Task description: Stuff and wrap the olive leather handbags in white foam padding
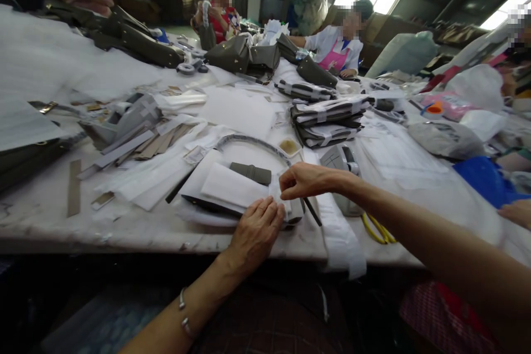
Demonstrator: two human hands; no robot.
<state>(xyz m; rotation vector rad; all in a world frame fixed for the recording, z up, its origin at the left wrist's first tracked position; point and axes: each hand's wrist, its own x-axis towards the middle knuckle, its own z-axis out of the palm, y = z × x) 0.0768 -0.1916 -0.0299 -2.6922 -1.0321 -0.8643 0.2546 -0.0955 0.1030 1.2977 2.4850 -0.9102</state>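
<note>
Our open left hand [255, 232] flattens white paper [232, 188] at the near edge of the desk [50, 215]. Just beyond, our right hand [305, 181] pinches a dark stick [313, 213].

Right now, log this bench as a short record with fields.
Left hand: flat, palm down on the white sheet
Right hand: pinches a thin dark tool at the sheet's right edge
Grey piece: lies just behind the sheet
Small dish: further back, yellowish content
Yellow handles: on the table, partly hidden by the right forearm
Far side: two people seated
</note>
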